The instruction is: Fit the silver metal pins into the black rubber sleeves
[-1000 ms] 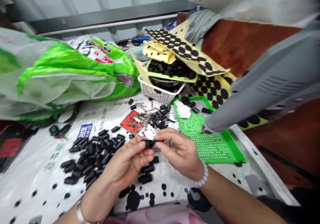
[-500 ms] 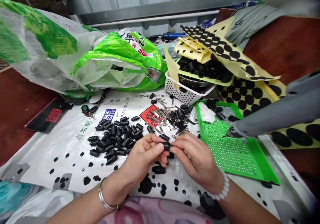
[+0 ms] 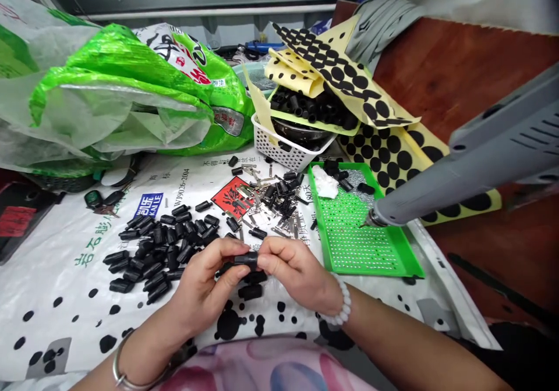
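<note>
My left hand pinches a small black plastic sleeve between thumb and fingers, holding it level above the sheet. The fingertips of my right hand close on the sleeve's right end; whether a smaller part sits between them is hidden. Just below the hands lie a few more black sleeves. To the left spreads a heap of black sleeves. Beyond my fingers is a scattered pile of thin metal strips mixed with small black pieces.
On the right stands a green perforated tray holding tiny metal bits, with the grey electric screwdriver pointing over it. Behind are a white basket of black parts, yellow sheets with black dots, and a green plastic bag.
The view has turned to the right, so everything appears further left. My right fingers have come up against the sleeve's end, covering the tip, while my left hand keeps its hold.
</note>
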Demonstrator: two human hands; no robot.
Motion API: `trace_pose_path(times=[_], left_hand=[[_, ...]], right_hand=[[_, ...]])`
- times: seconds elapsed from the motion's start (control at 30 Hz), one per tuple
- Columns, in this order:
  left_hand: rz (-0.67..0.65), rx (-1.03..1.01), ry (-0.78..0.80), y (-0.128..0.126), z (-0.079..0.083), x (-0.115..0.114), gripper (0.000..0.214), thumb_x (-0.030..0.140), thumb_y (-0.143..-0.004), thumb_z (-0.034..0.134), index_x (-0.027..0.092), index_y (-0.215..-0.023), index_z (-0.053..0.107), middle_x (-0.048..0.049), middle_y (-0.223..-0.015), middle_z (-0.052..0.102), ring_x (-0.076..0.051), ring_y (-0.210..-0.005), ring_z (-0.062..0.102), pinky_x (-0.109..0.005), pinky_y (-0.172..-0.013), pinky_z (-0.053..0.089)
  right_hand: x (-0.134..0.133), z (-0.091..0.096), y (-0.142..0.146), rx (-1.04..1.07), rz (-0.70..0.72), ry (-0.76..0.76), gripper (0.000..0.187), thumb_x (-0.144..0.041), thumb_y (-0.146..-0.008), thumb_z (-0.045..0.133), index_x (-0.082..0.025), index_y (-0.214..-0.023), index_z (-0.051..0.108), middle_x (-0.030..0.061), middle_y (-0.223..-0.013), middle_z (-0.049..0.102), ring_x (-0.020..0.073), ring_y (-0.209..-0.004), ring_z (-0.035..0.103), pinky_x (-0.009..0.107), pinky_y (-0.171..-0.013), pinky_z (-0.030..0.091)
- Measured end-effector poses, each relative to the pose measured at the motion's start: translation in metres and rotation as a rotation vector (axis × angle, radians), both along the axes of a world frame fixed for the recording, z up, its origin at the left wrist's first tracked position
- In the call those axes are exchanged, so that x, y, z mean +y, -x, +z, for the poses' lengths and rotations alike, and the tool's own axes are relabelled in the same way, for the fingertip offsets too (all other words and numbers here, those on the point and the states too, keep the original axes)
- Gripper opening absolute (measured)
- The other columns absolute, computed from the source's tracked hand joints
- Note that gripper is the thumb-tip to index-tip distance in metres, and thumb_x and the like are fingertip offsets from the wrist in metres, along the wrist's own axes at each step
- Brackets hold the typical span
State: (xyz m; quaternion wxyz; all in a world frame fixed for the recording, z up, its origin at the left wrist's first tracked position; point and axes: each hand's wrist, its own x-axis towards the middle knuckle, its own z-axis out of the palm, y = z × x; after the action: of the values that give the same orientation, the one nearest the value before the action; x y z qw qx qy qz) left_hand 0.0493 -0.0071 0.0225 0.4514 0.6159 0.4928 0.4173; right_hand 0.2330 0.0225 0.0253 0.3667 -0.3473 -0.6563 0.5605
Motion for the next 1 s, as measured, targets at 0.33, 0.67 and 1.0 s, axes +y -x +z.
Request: trace_pose_path(times=[0.33,0.67,1.0], left_hand=[[0.057,0.027,0.168,0.012,0.005,0.014,0.019,0.028,-0.072,0.068,0.023,-0.09,0.063,-0.0017,-0.079,0.067,-0.016,-0.069,0.064,-0.022,-0.064,0.052],[-0.019,0.641,-0.282,0.062,0.0,0.016,0.026,0.033,-0.07,0.068,0.029,-0.095,0.07,-0.0067,-0.101,0.065,-0.025,-0.09,0.061,-0.032,-0.082,0.047],[-0.088,0.876,-0.343,0.077,0.014,0.078,0.031,0.041,-0.079,0.055,0.024,-0.104,0.063,-0.0097,-0.109,0.061,-0.027,-0.099,0.058,-0.034,-0.09,0.042]], right_hand=[[0.007,-0.004,-0.001,-0.214,-0.048,-0.324,0.024,-0.022,-0.092,0.04,-0.014,-0.084,0.062,0.0036,-0.078,0.057,0.0129,-0.076,0.054,0.026,-0.071,0.044],[0.045,-0.018,-0.032,-1.13,-0.326,-0.673,0.022,-0.005,-0.083,0.043,-0.016,-0.073,0.059,0.0074,-0.076,0.058,0.0207,-0.073,0.048,0.035,-0.07,0.033],[0.049,-0.02,-0.021,-1.196,-0.379,-0.646,0.027,0.003,-0.079,0.04,-0.016,-0.064,0.053,0.0054,-0.066,0.055,0.0179,-0.063,0.048,0.033,-0.063,0.03]])
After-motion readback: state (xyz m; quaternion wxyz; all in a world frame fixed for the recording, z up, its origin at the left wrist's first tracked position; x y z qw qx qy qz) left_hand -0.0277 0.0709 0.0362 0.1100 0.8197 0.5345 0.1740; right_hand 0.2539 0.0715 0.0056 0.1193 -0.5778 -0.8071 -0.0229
